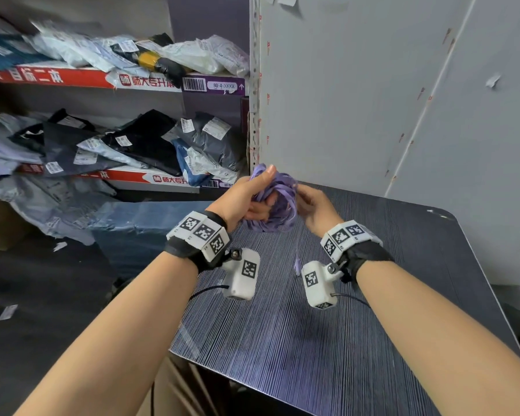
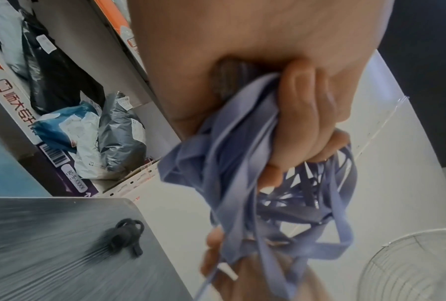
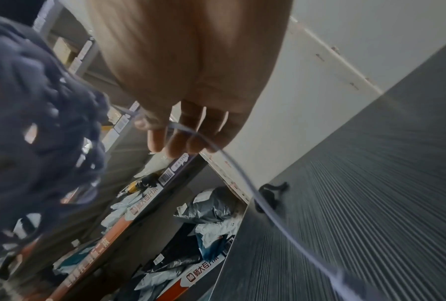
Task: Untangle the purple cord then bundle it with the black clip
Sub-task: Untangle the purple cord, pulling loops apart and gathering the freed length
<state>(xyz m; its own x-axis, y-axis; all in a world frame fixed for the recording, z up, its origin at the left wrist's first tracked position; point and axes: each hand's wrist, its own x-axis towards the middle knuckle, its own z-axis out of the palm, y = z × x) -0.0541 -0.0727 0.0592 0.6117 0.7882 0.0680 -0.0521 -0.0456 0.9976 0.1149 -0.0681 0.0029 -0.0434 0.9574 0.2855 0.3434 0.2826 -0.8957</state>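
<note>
My left hand grips a tangled wad of flat purple cord in its fist, held in the air above the far edge of the dark striped table. In the left wrist view the fingers curl round the loops of cord. My right hand is right beside the wad; in the right wrist view its thumb and fingers hold a single strand that trails down towards the table. A loose end hangs below the hands. The black clip lies on the table near its edge, hidden in the head view.
Shelves stuffed with bagged parcels stand to the left, with a blue box on the floor beside the table. A grey wall panel rises just behind the table. A wire mesh object shows at the lower right of the left wrist view.
</note>
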